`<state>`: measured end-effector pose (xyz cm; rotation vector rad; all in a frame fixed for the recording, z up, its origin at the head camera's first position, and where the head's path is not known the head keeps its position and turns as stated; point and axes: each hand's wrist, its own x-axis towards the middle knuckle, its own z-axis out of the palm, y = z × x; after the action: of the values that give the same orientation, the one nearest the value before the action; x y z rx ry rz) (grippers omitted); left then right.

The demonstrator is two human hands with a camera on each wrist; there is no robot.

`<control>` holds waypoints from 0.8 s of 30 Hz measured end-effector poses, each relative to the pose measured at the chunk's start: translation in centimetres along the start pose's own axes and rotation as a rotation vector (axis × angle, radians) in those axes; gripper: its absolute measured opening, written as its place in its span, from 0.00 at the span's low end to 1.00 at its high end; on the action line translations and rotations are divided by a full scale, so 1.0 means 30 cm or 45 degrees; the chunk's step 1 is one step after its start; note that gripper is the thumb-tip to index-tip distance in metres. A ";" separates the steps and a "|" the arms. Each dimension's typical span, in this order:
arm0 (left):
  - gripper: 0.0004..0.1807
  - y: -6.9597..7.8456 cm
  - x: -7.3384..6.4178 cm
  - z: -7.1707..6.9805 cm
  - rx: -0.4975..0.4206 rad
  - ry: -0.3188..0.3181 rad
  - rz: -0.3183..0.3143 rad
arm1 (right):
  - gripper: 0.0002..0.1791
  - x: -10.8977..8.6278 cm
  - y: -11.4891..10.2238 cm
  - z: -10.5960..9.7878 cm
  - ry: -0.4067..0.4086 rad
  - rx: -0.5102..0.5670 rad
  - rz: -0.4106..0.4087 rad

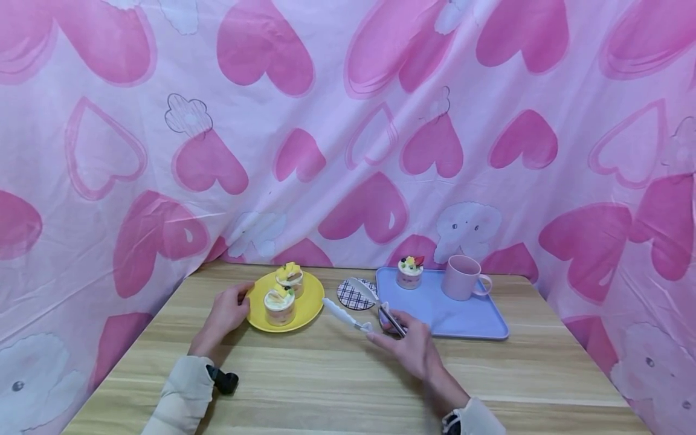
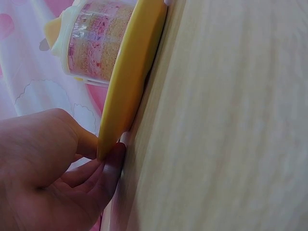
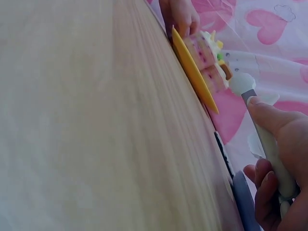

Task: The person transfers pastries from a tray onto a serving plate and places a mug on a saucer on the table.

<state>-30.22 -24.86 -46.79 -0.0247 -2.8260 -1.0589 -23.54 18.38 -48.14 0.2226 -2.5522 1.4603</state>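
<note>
Some of the tongs [image 1: 341,312] seem hidden by the right grip [image 1: 411,345]

Over on the table's [image 1: 304,374] left sits the plate [image 1: 313,296], two cakes [image 1: 280,316] on it, one before the other; the left hand [image 1: 225,313] is at its left rim. Rightward lies the tray [image 1: 473,320] — third cake [image 1: 409,275] near its back edge, mug [image 1: 458,282] right of that. Between plate and tray: the coaster [image 1: 347,297]. The tongs [image 1: 342,315] are in the right hand [image 1: 414,349] — before the tray's left end.

The plate [image 1: 312,300] is yellow, the tongs [image 1: 340,312] white-tipped, the tray [image 1: 467,321] blue, the coaster [image 1: 352,298] plaid.
</note>
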 end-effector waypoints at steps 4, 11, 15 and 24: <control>0.28 0.001 -0.001 0.004 0.003 -0.006 -0.015 | 0.39 0.011 0.005 -0.013 0.059 -0.027 0.044; 0.28 0.004 -0.002 0.002 0.002 -0.017 -0.021 | 0.44 0.032 0.013 -0.047 0.110 -0.060 0.110; 0.28 0.006 -0.001 0.002 0.006 -0.016 -0.012 | 0.44 0.045 0.030 -0.065 0.131 -0.080 0.143; 0.28 -0.002 0.002 0.004 -0.006 -0.020 -0.021 | 0.43 0.062 0.030 -0.101 0.241 -0.125 0.142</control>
<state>-30.30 -24.84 -46.91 -0.0100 -2.8425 -1.0736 -25.29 21.37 -46.94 -0.0701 -2.5076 1.3182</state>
